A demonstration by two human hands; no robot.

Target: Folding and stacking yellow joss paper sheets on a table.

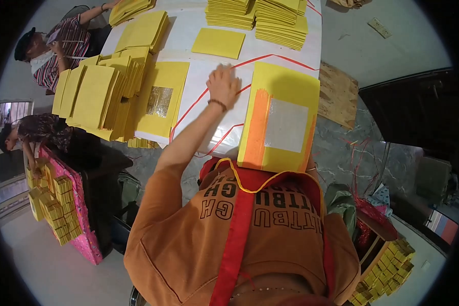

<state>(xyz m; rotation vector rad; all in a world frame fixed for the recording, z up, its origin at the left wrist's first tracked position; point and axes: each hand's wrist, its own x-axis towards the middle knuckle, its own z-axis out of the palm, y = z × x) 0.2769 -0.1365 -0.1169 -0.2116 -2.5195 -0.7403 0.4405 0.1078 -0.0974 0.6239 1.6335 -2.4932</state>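
Hands apart: your left hand (223, 88), blurred, spreads its fingers over the white tabletop (196, 79), near a yellow paper rectangle (219, 43). Your right hand is mostly hidden, its grip unclear. An orange-striped yellow sheet (279, 120) lies rightward, before your red apron (250, 181).

Workshop — yellow paper stacks (94, 97), co-workers (77, 41)
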